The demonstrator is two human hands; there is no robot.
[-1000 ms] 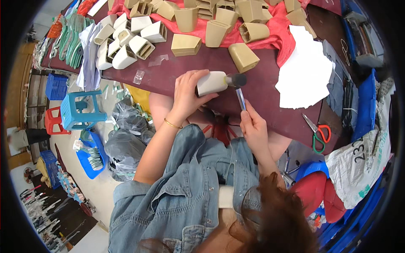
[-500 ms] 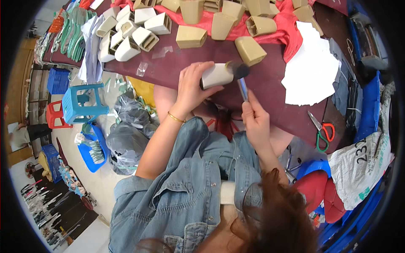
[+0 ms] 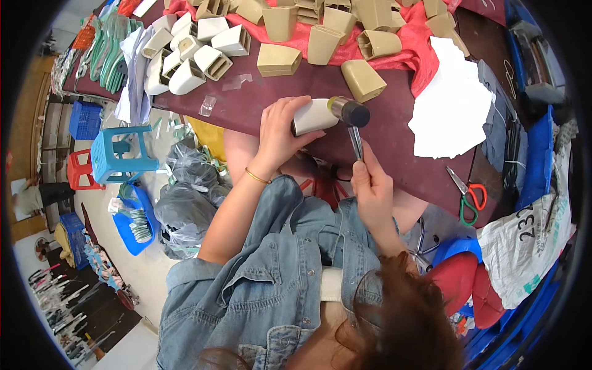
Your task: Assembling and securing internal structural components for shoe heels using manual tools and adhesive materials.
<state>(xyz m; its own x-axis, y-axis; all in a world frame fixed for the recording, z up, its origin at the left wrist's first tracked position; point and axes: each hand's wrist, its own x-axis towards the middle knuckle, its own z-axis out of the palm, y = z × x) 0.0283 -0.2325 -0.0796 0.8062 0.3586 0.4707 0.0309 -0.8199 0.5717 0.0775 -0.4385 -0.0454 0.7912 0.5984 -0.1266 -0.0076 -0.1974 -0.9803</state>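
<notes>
The white block (image 3: 316, 116) is held just over the near edge of the maroon worktop (image 3: 394, 139). Its surface is smooth and pale off-white; the body is longer than wide, with rounded edges and its long axis lying roughly from 9 to 3 o'clock. A dark edge shows at its 8 o'clock end. The left hand (image 3: 279, 128) is closed about that end, fingers over the top, thumb beneath. The right hand (image 3: 374, 185) is wrapped round the shiny metal handle of a hammer (image 3: 357, 145). The hammer's black round head stands at the block's 3 o'clock end; contact cannot be determined.

Clock positions taken from the block, 12 being the far side: one tan block (image 3: 364, 81) at 2 o'clock; white paper (image 3: 451, 102) at 3; scissors (image 3: 467, 193), one handle red, one green, at 4; a pile of hollow white blocks (image 3: 187, 77) at 10; red cloth (image 3: 419, 46) at 1.
</notes>
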